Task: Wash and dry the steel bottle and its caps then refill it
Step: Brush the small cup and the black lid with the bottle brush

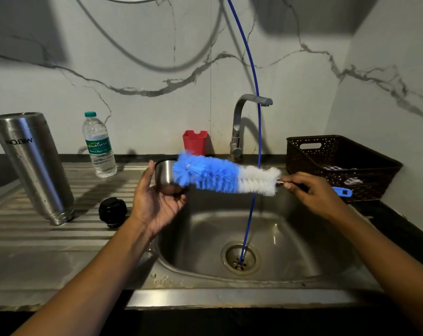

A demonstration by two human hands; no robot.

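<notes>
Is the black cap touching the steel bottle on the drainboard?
Apart. The head view shows bare ribbed drainboard between the black cap and the inverted steel bottle.

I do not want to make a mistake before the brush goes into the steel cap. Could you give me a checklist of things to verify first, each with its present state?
1. Left hand grips the steel cap: ok, thumb and fingers curl round it.
2. Cap opening meets the brush: ok, the blue bristle tip is at its mouth.
3. Right hand holds the brush by its handle: ok.
4. Water runs from the tap: not ok, no stream shows.
5. Soap on the bristles: cannot tell.
6. Brush is held above the sink: ok.
</notes>
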